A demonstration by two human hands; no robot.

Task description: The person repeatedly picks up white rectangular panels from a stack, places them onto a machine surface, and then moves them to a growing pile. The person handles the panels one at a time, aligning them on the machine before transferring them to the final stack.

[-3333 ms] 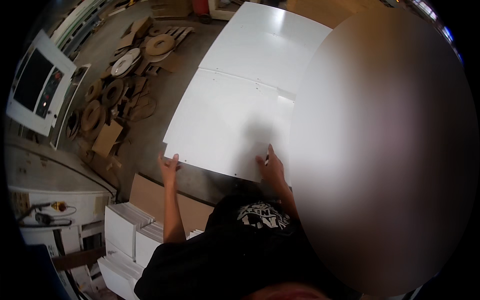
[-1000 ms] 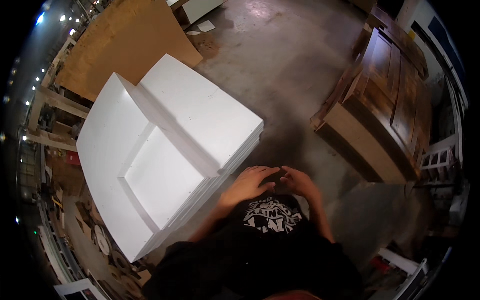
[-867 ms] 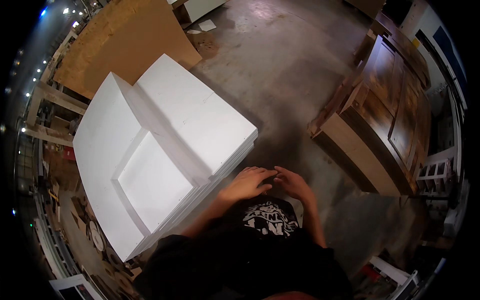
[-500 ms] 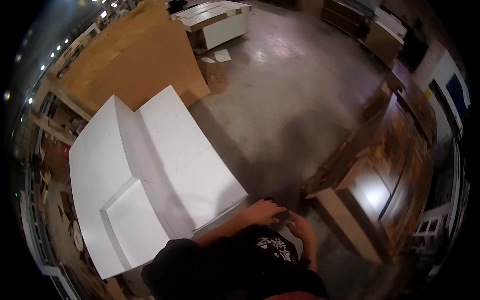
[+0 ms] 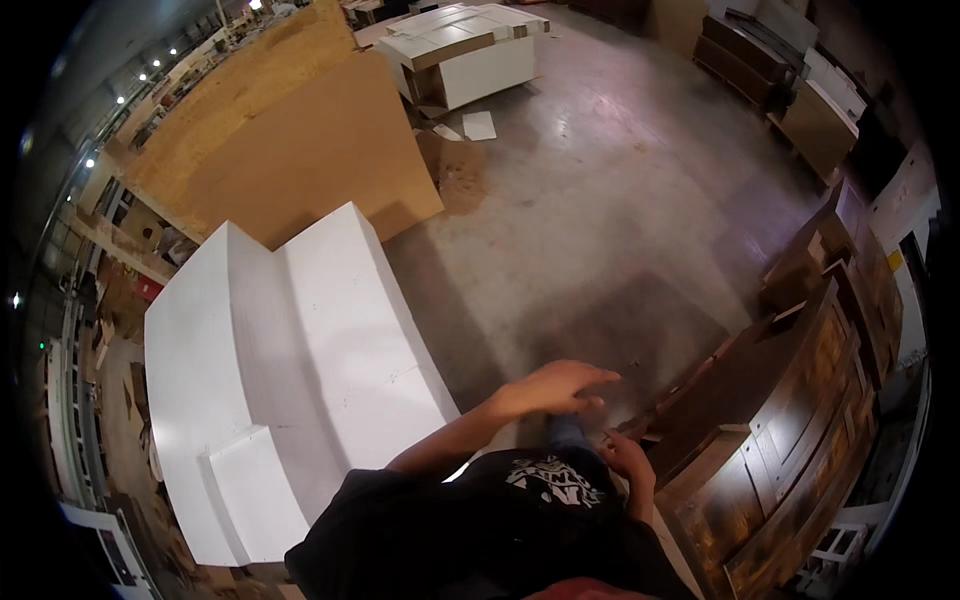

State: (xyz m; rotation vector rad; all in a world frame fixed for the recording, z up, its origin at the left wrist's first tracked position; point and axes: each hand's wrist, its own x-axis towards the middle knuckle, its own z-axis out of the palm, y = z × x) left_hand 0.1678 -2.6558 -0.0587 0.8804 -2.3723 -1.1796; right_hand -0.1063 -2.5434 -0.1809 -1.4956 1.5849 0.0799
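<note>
My left hand point(image 5: 560, 388) is open in front of my body, fingers stretched out to the right with the thumb apart below them. Nothing shows in it. Lower and to the right, my right hand point(image 5: 630, 460) is curled near my shirt. Its fingertips are partly hidden, and anything between them is too small to make out. A big white cabinet piece point(image 5: 350, 310), with a raised section along its left half, lies left of my left forearm. Close to my right hand stands a brown stained wood cabinet point(image 5: 785, 450) with a glossy panelled front. Neither hand visibly touches either piece.
Behind the white piece leans a large brown board point(image 5: 320, 150). Farther off stands a stack of white cabinets point(image 5: 490, 70), with a white sheet point(image 5: 479, 126) on the concrete floor point(image 5: 600, 200) beside it. More dark cabinets point(image 5: 740, 60) stand at the far right.
My hands, close together before, are now farther apart. The left has lifted forward with its fingers extended. My view has shifted, bringing the brown cabinet nearer to my right hand.
</note>
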